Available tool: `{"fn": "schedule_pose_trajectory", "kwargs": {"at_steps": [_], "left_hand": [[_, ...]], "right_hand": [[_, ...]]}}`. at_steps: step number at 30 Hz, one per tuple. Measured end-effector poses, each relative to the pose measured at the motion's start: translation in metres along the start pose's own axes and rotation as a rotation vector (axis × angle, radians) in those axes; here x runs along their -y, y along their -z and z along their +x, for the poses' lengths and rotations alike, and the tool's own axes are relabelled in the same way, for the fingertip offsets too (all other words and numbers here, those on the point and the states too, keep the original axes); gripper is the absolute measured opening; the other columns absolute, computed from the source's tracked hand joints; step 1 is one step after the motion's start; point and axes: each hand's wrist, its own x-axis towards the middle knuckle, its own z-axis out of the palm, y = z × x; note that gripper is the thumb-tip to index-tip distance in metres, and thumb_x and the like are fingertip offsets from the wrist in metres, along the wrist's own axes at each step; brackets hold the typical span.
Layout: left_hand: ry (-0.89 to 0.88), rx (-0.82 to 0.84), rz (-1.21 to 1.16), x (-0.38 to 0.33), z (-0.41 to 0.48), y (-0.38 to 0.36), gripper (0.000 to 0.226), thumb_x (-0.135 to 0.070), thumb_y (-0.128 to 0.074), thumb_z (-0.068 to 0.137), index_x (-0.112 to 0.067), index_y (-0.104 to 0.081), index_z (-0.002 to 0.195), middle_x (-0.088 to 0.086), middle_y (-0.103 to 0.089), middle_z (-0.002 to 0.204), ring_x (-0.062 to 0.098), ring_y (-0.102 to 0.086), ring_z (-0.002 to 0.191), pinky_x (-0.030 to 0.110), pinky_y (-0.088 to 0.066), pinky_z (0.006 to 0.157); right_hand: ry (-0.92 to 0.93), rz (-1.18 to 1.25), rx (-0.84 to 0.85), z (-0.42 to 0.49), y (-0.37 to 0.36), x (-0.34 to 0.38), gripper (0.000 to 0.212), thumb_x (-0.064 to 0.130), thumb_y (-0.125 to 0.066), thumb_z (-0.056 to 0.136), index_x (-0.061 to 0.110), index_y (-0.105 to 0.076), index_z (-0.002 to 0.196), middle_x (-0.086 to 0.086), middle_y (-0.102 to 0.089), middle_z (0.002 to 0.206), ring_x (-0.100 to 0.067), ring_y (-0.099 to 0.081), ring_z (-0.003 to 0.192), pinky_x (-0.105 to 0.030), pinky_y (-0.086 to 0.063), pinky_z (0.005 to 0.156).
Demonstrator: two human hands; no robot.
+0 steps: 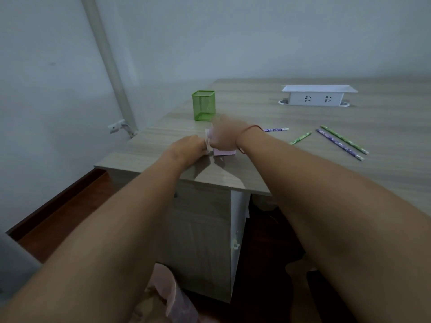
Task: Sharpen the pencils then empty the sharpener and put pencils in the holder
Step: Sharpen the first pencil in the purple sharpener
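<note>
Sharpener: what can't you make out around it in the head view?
All in the head view:
- sharpener: both hands cover it; only its pink base shows.
- right hand: motion-blurred, grip unclear.
- left hand: fingertips hidden against the sharpener.
- purple pencil: one end hidden behind the right forearm.

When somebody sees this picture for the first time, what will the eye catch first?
The left hand and right hand hold a pink sharpener near the desk's left edge. A bright green holder stands just behind them, and four pencils lie loose to the right.
</note>
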Motion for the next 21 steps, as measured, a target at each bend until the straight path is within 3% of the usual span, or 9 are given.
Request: {"fn": "schedule_pose_trajectory", "kwargs": {"at_steps": [6,12,17,21], "left_hand": [[-0.011,-0.024,0.008,0.004,0.008,-0.004,0.028,-0.023,-0.046,0.096,-0.004,-0.065,0.101,0.017,-0.065,0.101,0.028,-0.058,0.084,0.038,-0.047,0.079],[-0.008,-0.054,0.057,-0.004,-0.005,-0.007,0.029,-0.023,-0.044,0.098,-0.004,-0.065,0.106,0.017,-0.065,0.103,0.031,-0.063,0.092,0.041,-0.051,0.085],[0.025,-0.084,-0.004,-0.005,-0.008,-0.004,0.029,-0.02,-0.044,0.098,-0.002,-0.066,0.101,0.016,-0.066,0.098,0.028,-0.061,0.084,0.036,-0.05,0.078],[-0.003,-0.029,-0.018,-0.002,-0.008,-0.003,0.028,-0.021,-0.043,0.098,-0.004,-0.066,0.102,0.017,-0.064,0.099,0.029,-0.06,0.087,0.037,-0.046,0.078]], "right_hand": [[-0.008,0.033,-0.072,-0.001,-0.002,-0.014,0.056,0.049,-0.053,0.09,0.018,-0.039,0.134,-0.013,-0.037,0.139,-0.038,-0.057,0.109,-0.048,-0.048,0.094],[-0.092,0.136,-0.063,-0.009,-0.014,-0.011,0.05,0.048,-0.044,0.094,0.025,-0.039,0.138,-0.014,-0.035,0.142,-0.04,-0.053,0.116,-0.055,-0.043,0.099],[-0.076,0.145,-0.151,-0.008,-0.011,-0.004,0.041,0.038,-0.043,0.096,0.015,-0.048,0.129,-0.017,-0.045,0.129,-0.041,-0.058,0.106,-0.047,-0.049,0.091],[-0.064,0.12,-0.19,-0.006,-0.012,0.003,0.038,0.033,-0.043,0.093,0.012,-0.051,0.124,-0.018,-0.05,0.126,-0.041,-0.056,0.106,-0.049,-0.049,0.09]]}}
